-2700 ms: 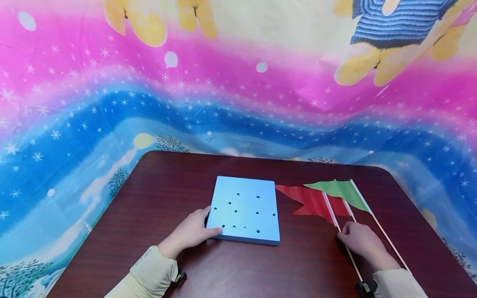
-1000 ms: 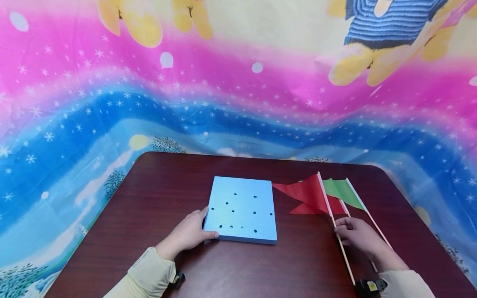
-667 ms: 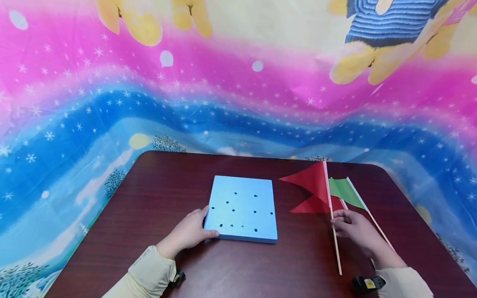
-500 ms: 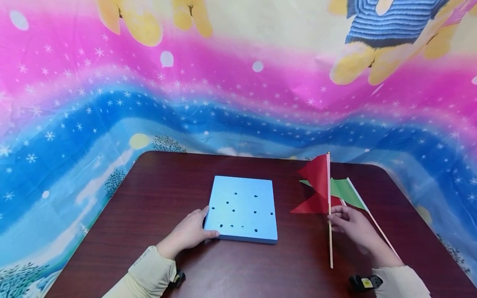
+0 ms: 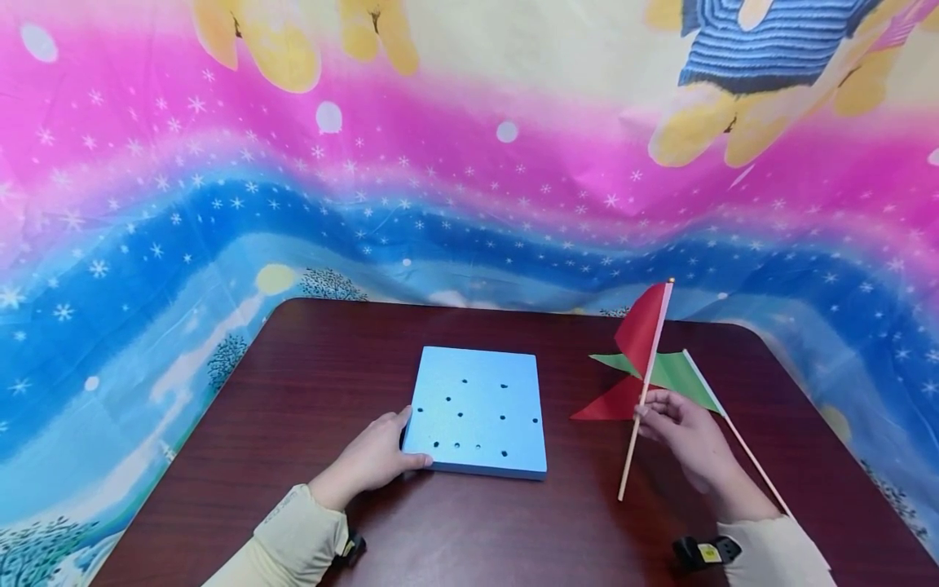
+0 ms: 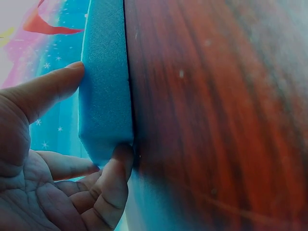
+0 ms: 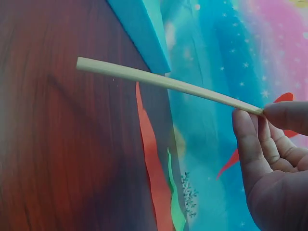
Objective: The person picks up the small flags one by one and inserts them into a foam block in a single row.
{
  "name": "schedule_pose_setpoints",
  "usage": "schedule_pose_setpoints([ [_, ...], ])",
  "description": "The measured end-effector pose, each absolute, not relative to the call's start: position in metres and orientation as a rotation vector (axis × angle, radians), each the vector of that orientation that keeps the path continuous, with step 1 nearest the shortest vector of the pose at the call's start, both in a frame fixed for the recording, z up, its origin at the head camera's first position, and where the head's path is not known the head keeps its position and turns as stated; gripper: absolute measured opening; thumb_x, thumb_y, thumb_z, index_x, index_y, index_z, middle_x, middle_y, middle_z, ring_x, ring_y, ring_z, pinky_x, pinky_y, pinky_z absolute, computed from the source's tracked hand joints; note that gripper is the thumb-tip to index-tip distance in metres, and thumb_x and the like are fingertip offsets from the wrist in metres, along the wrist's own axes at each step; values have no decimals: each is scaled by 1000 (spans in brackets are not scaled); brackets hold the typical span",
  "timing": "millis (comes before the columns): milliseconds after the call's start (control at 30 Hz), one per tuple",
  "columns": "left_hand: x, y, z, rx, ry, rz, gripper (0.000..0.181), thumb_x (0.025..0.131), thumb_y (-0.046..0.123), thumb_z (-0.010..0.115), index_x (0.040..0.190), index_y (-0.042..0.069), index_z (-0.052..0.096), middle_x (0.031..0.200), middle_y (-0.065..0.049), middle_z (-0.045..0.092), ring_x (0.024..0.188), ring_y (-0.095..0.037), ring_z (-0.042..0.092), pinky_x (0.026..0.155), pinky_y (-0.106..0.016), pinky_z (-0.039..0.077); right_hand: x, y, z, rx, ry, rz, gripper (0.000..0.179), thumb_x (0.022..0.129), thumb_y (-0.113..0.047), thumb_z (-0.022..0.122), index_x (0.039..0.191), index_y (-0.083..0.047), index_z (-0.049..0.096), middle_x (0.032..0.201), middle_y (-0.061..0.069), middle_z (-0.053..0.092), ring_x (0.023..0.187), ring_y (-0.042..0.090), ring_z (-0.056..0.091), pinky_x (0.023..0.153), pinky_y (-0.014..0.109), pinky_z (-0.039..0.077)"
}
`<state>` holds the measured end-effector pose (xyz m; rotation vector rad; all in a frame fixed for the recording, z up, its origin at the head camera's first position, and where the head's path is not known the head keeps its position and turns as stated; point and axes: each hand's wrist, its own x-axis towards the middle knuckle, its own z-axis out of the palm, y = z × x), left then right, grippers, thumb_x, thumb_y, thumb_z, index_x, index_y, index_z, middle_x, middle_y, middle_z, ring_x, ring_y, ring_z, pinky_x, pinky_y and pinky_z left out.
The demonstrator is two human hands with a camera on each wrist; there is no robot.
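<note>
- My left hand (image 5: pixel 374 456) gripped the blue board (image 5: pixel 480 399) at its near left corner, thumb and fingers clamped on it.
- My right hand (image 5: pixel 689 436) held the first red flag (image 5: pixel 641 330) clear of the table (image 5: pixel 293 367), right of the board; thumb and fingers were clamped on its stick (image 5: pixel 631 448), lower end tilted left.
- Done: one flag was off the table; the board was secured.
- Remaining: the second red flag (image 5: pixel 609 403) and the green flag (image 5: pixel 682 379) lay at right, unheld.
- No stick occupied the holes (image 5: pixel 460 414); I judged the work at an early stage.
</note>
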<state>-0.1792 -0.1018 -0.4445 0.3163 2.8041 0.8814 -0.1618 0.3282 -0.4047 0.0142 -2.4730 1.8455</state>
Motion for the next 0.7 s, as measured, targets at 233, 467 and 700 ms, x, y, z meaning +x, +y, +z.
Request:
schedule_pose_setpoints([
  [233, -179, -102, -444, 321, 2803, 887, 95, 84, 36, 87, 151, -14, 41, 142, -36, 51, 133, -42, 50, 106, -54, 42, -164, 317, -400, 21, -2404, 1898, 17, 102, 3, 60, 116, 11, 54, 96, 3, 63, 83, 8, 67, 75, 26, 58],
  [467, -179, -102, -444, 319, 2801, 882, 95, 84, 36, 87, 151, -14, 40, 142, -35, 51, 133, -42, 51, 106, -53, 42, -167, 307, -397, 63, -2287, 1993, 9, 102, 2, 61, 110, 1, 61, 95, 1, 65, 85, 7, 67, 76, 25, 58],
  [700, -177, -101, -442, 312, 2791, 890, 95, 85, 36, 86, 152, -13, 39, 143, -35, 51, 133, -42, 50, 105, -53, 42, -171, 294, -392, 118, -2207, 2060, 10, 102, 2, 62, 108, -5, 63, 94, 1, 65, 84, 8, 69, 76, 25, 58],
])
